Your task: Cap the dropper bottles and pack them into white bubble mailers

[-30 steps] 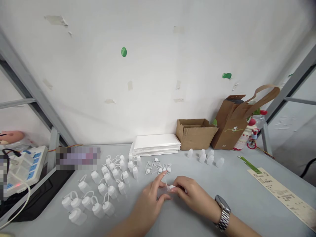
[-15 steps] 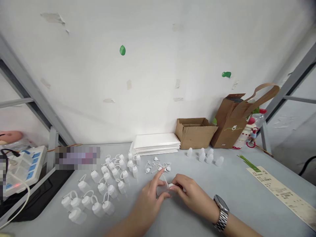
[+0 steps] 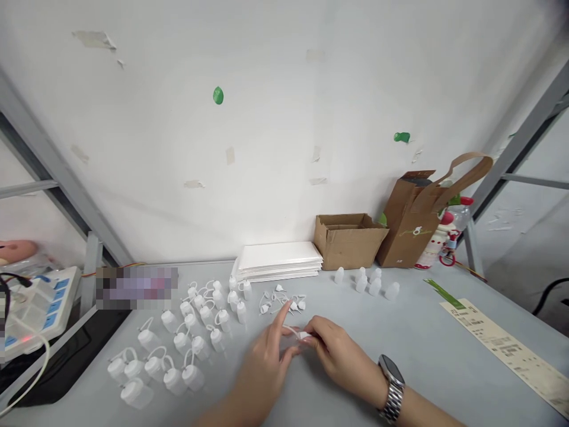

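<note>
My left hand (image 3: 267,356) is closed round a small translucent plastic bottle (image 3: 287,340), its index finger raised. At the bottle's neck, the fingertips of my right hand (image 3: 332,350) pinch a white cap (image 3: 304,335) with a thin tube that loops back toward my left hand. My fingers hide much of the bottle. Just beyond lies a loose group of white tubed caps (image 3: 284,303). Left of my hands stand several capped bottles (image 3: 192,376) with looped tubes; one lies tilted at the front. Several bottles without caps (image 3: 374,287) stand at the back right.
A stack of white flat boxes (image 3: 280,261) lies against the wall, beside an open cardboard box (image 3: 351,248) and a brown paper bag (image 3: 406,228). At right is a printed paper strip (image 3: 502,350); a power strip (image 3: 48,311) with cables sits at left.
The cap's tube has swung from pointing up to lying low toward my left hand. My right fingers have shifted slightly round the cap. The whole view has moved a little.
</note>
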`<state>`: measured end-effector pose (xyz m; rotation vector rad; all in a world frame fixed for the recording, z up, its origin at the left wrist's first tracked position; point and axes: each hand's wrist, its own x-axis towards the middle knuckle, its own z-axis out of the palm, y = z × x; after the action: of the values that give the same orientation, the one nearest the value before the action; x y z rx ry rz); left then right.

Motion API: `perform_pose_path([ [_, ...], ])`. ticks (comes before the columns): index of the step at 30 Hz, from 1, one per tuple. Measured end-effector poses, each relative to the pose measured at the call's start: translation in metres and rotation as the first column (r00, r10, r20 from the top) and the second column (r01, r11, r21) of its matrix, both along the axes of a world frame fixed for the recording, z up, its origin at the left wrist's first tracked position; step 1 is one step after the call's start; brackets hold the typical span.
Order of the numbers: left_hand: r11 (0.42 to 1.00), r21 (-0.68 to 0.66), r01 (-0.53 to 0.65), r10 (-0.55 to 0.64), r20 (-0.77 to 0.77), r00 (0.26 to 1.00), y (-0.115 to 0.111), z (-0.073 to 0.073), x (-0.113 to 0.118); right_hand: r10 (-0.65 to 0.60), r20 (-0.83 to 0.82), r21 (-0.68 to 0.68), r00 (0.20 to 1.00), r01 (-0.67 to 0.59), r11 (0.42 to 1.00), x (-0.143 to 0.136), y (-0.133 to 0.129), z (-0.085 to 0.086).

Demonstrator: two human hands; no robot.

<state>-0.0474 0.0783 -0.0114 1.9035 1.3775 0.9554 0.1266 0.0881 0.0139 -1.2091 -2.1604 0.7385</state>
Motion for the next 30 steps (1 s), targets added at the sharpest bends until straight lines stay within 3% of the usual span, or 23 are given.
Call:
perform_pose_path([
  [6,0.953,0.294,0.072,-0.012,-0.202,0.979,-0.007,0.001,-0.002,-0.117,-0.126,-0.143,0.985,0.099,0.985,-0.011,-0.005,-0.005],
  [11,0.926,0.364,0.099,0.002,-0.265,0.964,-0.008,0.005,-0.002,-0.165,-0.212,-0.306,0.963,0.095,0.947,-0.012,0.0,-0.007],
  [15,0.954,0.293,0.056,-0.003,-0.179,0.984,-0.007,0.007,-0.001,-0.205,-0.241,-0.326,0.949,0.12,0.938,-0.012,0.0,-0.003],
  [20,0.989,0.143,-0.028,0.04,-0.084,0.996,-0.008,0.007,0.002,-0.169,-0.303,-0.145,0.938,0.129,0.981,-0.013,-0.004,0.001],
  [30,0.992,-0.107,-0.073,0.082,0.083,0.993,-0.006,0.012,0.006,-0.157,-0.37,-0.001,0.915,0.169,0.986,-0.015,-0.006,-0.007],
])
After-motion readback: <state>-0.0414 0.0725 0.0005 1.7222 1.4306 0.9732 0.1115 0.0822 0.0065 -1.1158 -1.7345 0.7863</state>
